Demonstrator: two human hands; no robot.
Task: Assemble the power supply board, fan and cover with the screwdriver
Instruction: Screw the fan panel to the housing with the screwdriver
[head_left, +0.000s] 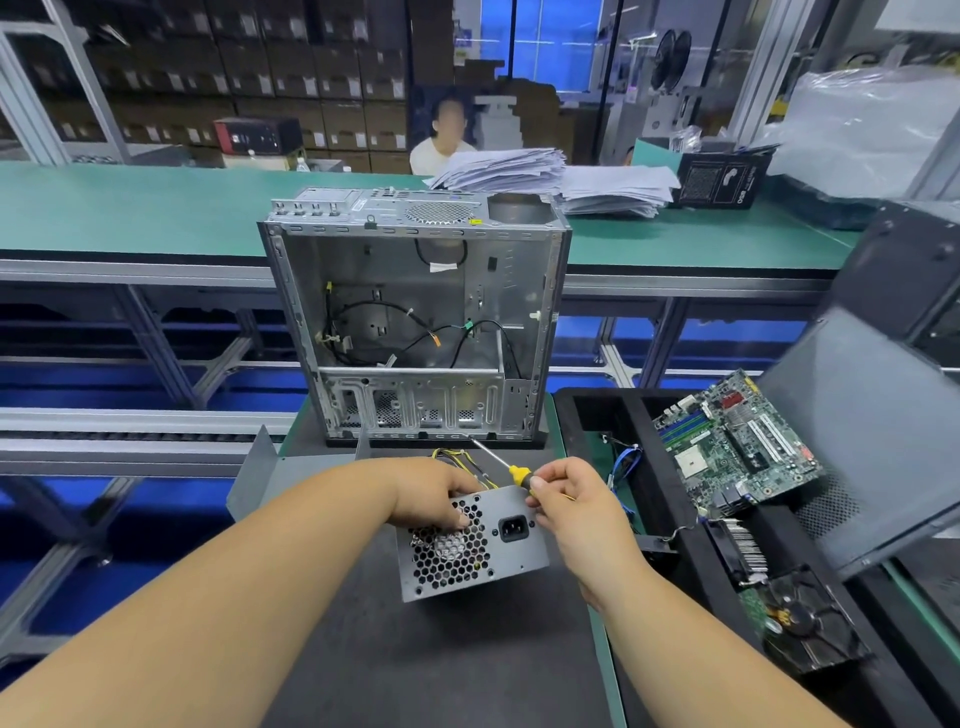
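Left grip (436, 493): fingers curled over the top edge of the power supply (470, 543), fingertips resting on its honeycomb grille, so that the unit is held tilted above the dark worktop (415, 649). Right grip (574, 499): thumb and fingers pinched round the yellow-and-black handle of the screwdriver (501, 462), whose shaft is pointed away and to the left, its tip near the lower edge of the case (415, 322). The power supply is seen between the two grips, socket face toward the camera; yellow and black wires (462, 460) are trailed from its far side. Just beyond the grips the case is stood upright with its open side facing the camera, loose black cables hanging inside. To the right of the right grip a black tray (613, 410) is placed, in which a green board (737, 441) is propped at a tilt; nearer the camera in the same tray a black fan (802, 618) is laid. A grey cover (872, 426) is leaned to the right of the board. Farther off, beyond the case, a green worktop (156, 208) carrying stacked papers (550, 176) is seen, with a seated person (441, 140) behind it.
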